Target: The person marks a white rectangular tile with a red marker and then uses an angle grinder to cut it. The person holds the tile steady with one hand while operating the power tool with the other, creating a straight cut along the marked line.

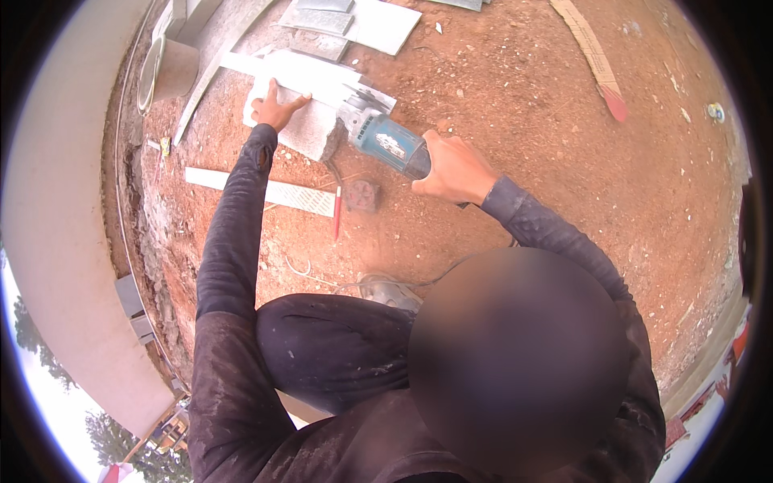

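Nearest is the person's bent knee [334, 346] in dark trousers, with a thin dark cable [451, 272] lying on the reddish dirt just beyond it. Further out on the dirt lie a pale strip [258, 191] with a red edge at its right end and, just beside that end, a rough brown stone [363, 196]. The right hand [457, 167] is closed around the rear of a blue grinder [390, 145], which points away and to the left; its metal head is at the right edge of a pale slab [318, 76], though whether its disc touches the slab is too blurred to tell. The left hand [278, 106] rests on the slab with thumb and forefinger spread wide, gripping nothing. The slab lies on top of a light, rough-sided block [304, 135], left of the grinder. Beyond, to the left, a grey bucket [177, 71] is near a pale wall [56, 201]. Farther off, grey tiles [320, 42] lie against a larger white sheet [385, 26], and a long tan strip [586, 50] with a reddish end is well apart to the right.
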### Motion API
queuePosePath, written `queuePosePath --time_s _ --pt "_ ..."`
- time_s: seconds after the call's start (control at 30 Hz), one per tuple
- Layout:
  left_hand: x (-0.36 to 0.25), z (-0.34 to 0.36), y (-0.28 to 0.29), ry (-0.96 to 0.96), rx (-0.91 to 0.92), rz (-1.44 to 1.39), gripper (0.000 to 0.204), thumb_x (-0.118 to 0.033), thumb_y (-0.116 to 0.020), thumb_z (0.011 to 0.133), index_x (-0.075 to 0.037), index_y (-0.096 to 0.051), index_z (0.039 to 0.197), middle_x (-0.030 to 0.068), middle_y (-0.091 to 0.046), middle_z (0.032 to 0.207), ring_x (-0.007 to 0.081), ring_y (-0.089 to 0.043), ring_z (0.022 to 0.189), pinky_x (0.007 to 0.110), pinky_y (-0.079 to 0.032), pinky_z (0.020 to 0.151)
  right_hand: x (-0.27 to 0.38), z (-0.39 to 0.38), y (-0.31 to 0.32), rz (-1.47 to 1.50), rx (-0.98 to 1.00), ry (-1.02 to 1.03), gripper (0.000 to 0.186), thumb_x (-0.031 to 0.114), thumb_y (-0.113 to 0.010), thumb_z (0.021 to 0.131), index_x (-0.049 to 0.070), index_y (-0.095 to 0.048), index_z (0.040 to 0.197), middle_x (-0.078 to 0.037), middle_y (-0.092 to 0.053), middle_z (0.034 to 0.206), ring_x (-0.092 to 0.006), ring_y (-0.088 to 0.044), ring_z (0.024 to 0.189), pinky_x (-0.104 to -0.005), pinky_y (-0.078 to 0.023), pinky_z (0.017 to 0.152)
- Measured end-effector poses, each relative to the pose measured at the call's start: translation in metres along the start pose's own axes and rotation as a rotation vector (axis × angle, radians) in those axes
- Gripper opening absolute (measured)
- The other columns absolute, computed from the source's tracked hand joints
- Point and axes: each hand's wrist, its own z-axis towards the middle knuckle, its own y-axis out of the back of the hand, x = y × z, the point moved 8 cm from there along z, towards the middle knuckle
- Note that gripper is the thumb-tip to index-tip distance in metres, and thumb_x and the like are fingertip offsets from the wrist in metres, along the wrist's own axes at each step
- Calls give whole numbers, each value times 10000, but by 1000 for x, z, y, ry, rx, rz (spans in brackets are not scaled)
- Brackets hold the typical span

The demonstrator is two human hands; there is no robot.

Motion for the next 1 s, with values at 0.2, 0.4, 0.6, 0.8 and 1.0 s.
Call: queuePosePath --time_s 0.2,0.4,0.6,0.8,1.0 --pt "2 1 1 6 2 -9 1221 -713 -784 636 -217 -199 1585 390 -230 1444 561 -245 1348 645 -270 1077 -4 -12 5 -2 -6 9 611 313 -738 661 -114 -548 1053 -300 -659 832 -422 -687 824 -461 -541 743" --pt "-1 -1 0 11 6 -27 1217 -708 -786 636 -215 -204 1584 398 -209 1458 562 -232 1358 643 -253 1086 -6 -10 5 -9 -16 -4 620 327 -741 652 -105 -552 1054 -300 -661 853 -424 -686 833 -467 -539 754" --pt "1 0 0 -12 -17 -25 1219 -720 -781 631 -215 -211 1583 401 -214 1456 568 -239 1352 647 -247 1086 -3 2 1 -28 -9 26 612 334 -741 657 -94 -550 1051 -294 -657 901 -435 -671 863 -468 -538 764" --pt "3 2 -2 -9 -21 -23 1215 -728 -777 629 -221 -218 1582 402 -218 1453 571 -245 1347 653 -263 1076 5 15 2 -66 -23 46 576 316 -737 659 -87 -558 1029 -290 -660 913 -433 -662 887 -467 -540 784" --pt "-1 -1 -2 -10 -6 -5 1230 -757 -749 639 -227 -177 1591 427 -221 1435 584 -273 1344 620 -265 1093 6 23 1 -66 -75 67 501 271 -720 651 -80 -578 979 -272 -681 879 -432 -677 862 -464 -556 764"
